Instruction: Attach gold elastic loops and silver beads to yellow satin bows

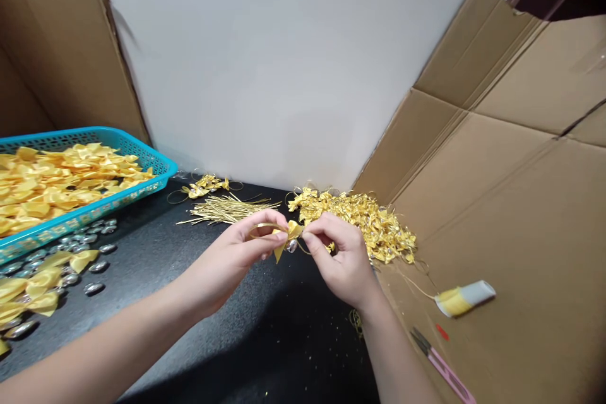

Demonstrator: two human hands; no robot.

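Over the black table, my left hand [250, 241] pinches a yellow ribbon bow [294, 229] between thumb and fingers. A gold cord loop [258, 227] curves around those fingers. From the bow hangs a small shiny silver bead [292, 245]. My right hand [338, 255] is closed in a pinch at the bow's right side; a thin gold cord comes from its fingertips, and the fingers partly hide the grip. Just behind the hands lies a bundle of cut gold cords [227, 209].
A blue basket [161, 170] of yellow bows stands at left, with silver beads [97, 265] and loose bows [45, 282] before it. Finished-looking bows [364, 218] are heaped at right, near a yellow thread spool [464, 298] and pink-handled snips [447, 374]. Cardboard [511, 202] borders the right side.
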